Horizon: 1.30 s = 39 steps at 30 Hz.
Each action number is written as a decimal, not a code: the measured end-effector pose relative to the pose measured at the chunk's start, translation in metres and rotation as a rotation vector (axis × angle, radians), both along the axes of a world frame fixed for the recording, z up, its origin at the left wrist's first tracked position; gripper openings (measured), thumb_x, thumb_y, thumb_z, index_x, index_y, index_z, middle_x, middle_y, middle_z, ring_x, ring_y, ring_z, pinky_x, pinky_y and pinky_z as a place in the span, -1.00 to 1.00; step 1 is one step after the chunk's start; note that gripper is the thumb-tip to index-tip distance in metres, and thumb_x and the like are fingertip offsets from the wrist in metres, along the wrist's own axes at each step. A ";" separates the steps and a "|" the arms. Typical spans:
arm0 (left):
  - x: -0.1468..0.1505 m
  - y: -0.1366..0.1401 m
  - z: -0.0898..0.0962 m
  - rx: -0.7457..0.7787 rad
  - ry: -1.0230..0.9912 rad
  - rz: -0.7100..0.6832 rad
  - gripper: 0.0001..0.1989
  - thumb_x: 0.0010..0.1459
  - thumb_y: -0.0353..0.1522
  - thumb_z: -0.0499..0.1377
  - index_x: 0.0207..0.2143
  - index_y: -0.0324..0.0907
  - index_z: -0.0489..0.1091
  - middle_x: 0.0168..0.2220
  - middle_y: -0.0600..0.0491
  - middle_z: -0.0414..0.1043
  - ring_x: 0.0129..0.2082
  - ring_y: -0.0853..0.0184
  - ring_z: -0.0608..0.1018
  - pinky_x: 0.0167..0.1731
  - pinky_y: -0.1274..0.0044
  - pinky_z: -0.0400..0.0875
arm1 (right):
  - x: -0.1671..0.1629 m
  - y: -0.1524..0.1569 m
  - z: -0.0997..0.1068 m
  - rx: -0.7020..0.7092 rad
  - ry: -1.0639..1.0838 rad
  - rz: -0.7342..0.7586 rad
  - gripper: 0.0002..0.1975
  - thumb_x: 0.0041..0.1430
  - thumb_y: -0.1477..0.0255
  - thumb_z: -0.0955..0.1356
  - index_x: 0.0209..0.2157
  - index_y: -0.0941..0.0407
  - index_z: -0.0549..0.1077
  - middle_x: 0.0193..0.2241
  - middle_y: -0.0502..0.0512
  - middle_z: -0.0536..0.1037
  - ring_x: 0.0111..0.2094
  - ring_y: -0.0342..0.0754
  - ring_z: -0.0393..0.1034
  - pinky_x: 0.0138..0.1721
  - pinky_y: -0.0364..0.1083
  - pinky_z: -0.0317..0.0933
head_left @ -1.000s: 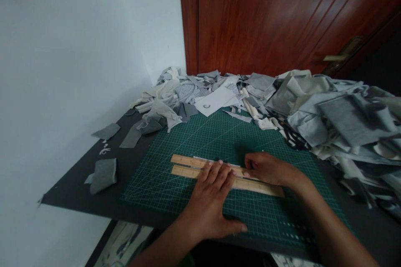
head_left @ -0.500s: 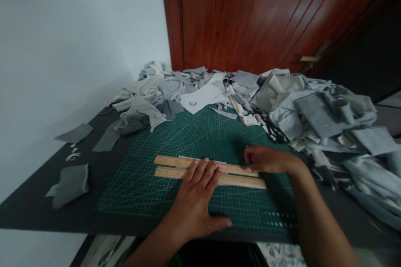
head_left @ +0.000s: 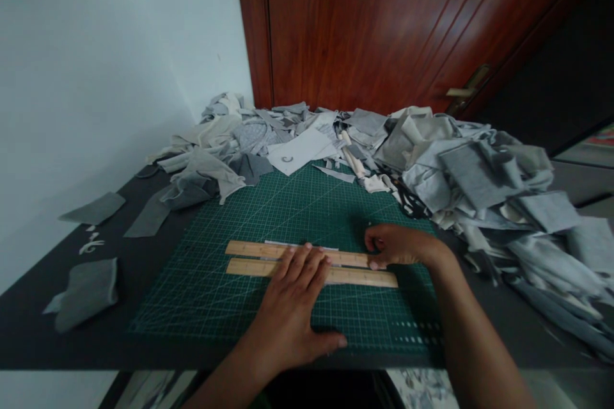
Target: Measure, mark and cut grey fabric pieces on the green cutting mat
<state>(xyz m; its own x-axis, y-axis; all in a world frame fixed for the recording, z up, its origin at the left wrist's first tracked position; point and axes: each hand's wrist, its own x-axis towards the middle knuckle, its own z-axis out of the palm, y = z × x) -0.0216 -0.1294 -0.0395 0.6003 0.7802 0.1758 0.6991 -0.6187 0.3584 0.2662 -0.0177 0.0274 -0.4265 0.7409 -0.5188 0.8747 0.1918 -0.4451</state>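
Two wooden rulers, an upper ruler [head_left: 254, 249] and a lower ruler [head_left: 367, 277], lie nearly parallel on a green cutting mat [head_left: 292, 204]. My left hand [head_left: 298, 306] rests flat across both, fingers stretched and thumb spread toward me. A thin white strip [head_left: 278, 243] shows along the far edge of the upper ruler; most of it is covered. My right hand [head_left: 398, 246] is at the right end of the upper ruler, its thumb touching the wood. Its fingers are curled, and a tiny light tip shows above them; what they hold is hidden.
Heaped grey and cream fabric scraps [head_left: 472, 172] line the back and right of the dark table [head_left: 29, 326]. A white paper [head_left: 300, 150] lies at the mat's far edge, with black-handled scissors [head_left: 411, 201] beside the heap. Folded grey cloth [head_left: 89, 290] lies left.
The camera view has turned slightly right, so everything sits a little further left. Both hands keep about the same places on the rulers.
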 end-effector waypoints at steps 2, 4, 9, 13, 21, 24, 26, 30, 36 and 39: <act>0.000 0.000 0.001 -0.003 0.003 0.005 0.18 0.00 0.26 0.29 0.49 -0.11 -0.03 0.50 -0.06 0.02 0.51 -0.06 0.00 0.48 0.08 -0.21 | -0.001 0.000 -0.001 0.010 -0.012 0.008 -0.75 -0.06 0.40 0.54 -0.34 0.10 0.46 -0.39 -0.02 0.45 -0.33 -0.03 0.34 -0.42 -0.15 0.06; 0.000 0.000 0.002 -0.003 0.004 0.006 0.18 0.01 0.26 0.28 0.50 -0.10 -0.06 0.51 -0.05 0.01 0.51 -0.06 -0.02 0.47 0.08 -0.21 | -0.001 -0.001 -0.001 0.016 -0.017 0.017 -0.77 -0.04 0.40 0.53 -0.34 0.10 0.48 -0.39 -0.01 0.47 -0.33 -0.03 0.35 -0.42 -0.15 0.06; 0.000 -0.001 0.003 -0.003 -0.005 0.006 0.16 0.04 0.25 0.27 0.50 -0.08 -0.07 0.51 -0.05 0.00 0.51 -0.07 -0.04 0.47 0.06 -0.19 | -0.001 -0.003 0.002 0.015 -0.035 0.020 -0.77 -0.04 0.40 0.54 -0.34 0.11 0.48 -0.38 0.00 0.48 -0.34 -0.03 0.36 -0.42 -0.14 0.06; 0.000 -0.002 0.001 0.005 -0.005 0.018 0.17 0.03 0.26 0.27 0.49 -0.12 -0.05 0.50 -0.10 0.02 0.51 -0.08 -0.02 0.47 0.07 -0.21 | -0.011 -0.007 0.003 0.068 -0.028 0.030 -0.75 0.11 0.24 0.50 -0.33 0.12 0.49 -0.39 0.03 0.51 -0.36 -0.03 0.35 -0.43 -0.14 0.05; 0.000 -0.002 -0.004 0.016 0.005 0.007 0.20 0.02 0.22 0.31 0.51 -0.10 -0.10 0.52 -0.10 -0.04 0.51 -0.09 -0.02 0.47 0.06 -0.21 | -0.058 -0.027 -0.003 0.157 0.188 0.092 -0.77 0.13 0.26 0.51 -0.40 0.11 0.50 -0.47 -0.06 0.49 -0.42 -0.11 0.33 -0.44 -0.15 0.01; 0.000 -0.002 -0.003 0.018 0.014 0.010 0.21 0.00 0.22 0.32 0.51 -0.12 -0.08 0.51 -0.10 -0.03 0.51 -0.09 -0.01 0.47 0.06 -0.21 | -0.064 -0.032 -0.005 0.164 0.164 0.103 -0.77 0.12 0.27 0.52 -0.41 0.10 0.50 -0.49 -0.08 0.48 -0.45 -0.13 0.31 -0.45 -0.14 -0.01; 0.000 -0.002 -0.002 0.022 0.006 0.008 0.20 0.00 0.23 0.31 0.50 -0.12 -0.07 0.51 -0.09 -0.02 0.51 -0.08 -0.01 0.47 0.06 -0.19 | -0.065 -0.034 -0.008 0.167 0.156 0.109 -0.80 0.11 0.30 0.53 -0.39 0.10 0.51 -0.47 -0.07 0.51 -0.43 -0.12 0.32 -0.43 -0.15 0.00; -0.001 -0.002 -0.002 0.027 -0.001 0.004 0.19 0.04 0.24 0.28 0.51 -0.14 -0.08 0.52 -0.10 -0.03 0.51 -0.07 -0.02 0.47 0.07 -0.17 | -0.065 -0.034 -0.011 0.185 0.142 0.099 -0.83 0.10 0.33 0.52 -0.36 0.09 0.52 -0.41 -0.04 0.55 -0.38 -0.09 0.38 -0.40 -0.14 0.03; -0.001 -0.006 0.001 0.033 0.008 0.020 0.17 0.06 0.22 0.29 0.50 -0.12 -0.08 0.53 -0.09 -0.10 0.52 -0.06 -0.08 0.46 0.05 -0.15 | -0.068 -0.036 -0.009 0.197 0.098 0.080 -0.84 0.09 0.33 0.51 -0.36 0.09 0.51 -0.38 0.01 0.58 -0.35 -0.06 0.42 -0.38 -0.13 0.05; 0.001 -0.008 0.002 0.028 0.004 0.040 0.19 0.03 0.23 0.31 0.51 -0.09 -0.10 0.53 -0.09 -0.10 0.52 -0.08 -0.07 0.45 0.05 -0.10 | -0.069 -0.036 -0.009 0.186 0.087 0.086 -0.84 0.12 0.32 0.50 -0.36 0.08 0.50 -0.37 0.02 0.58 -0.35 -0.05 0.42 -0.38 -0.12 0.06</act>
<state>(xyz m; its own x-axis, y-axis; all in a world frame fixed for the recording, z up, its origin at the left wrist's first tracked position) -0.0210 -0.1376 -0.0376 0.5698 0.7981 0.1958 0.7247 -0.6003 0.3382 0.1967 -0.0541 0.0185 -0.5295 0.7793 -0.3352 0.8114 0.3500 -0.4682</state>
